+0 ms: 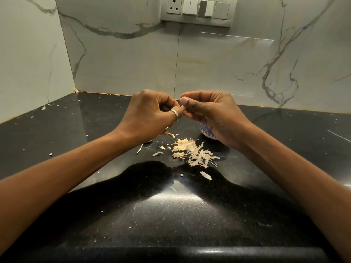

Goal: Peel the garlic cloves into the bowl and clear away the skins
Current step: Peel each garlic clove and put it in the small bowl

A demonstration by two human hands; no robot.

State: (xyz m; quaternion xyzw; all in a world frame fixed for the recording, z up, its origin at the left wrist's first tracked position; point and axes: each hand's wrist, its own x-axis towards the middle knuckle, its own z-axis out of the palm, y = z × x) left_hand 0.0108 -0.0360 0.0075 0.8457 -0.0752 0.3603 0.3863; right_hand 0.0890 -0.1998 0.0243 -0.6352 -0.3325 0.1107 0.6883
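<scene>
Skins heaped mid-bench, bowl just behind them to the right, under the right hand, left hand beside it, clove between both, switch panel on the wall behind.

**One head-worn view, looking forward and down**

A single wide-angle camera sits above and behind the left hand and the right hand, close enough that both forearms run in from the bottom corners. Beyond the hands rises the white, grey-veined marble wall. Beneath them, and nearer the viewer, spreads the glossy black speckled stone countertop.
</scene>
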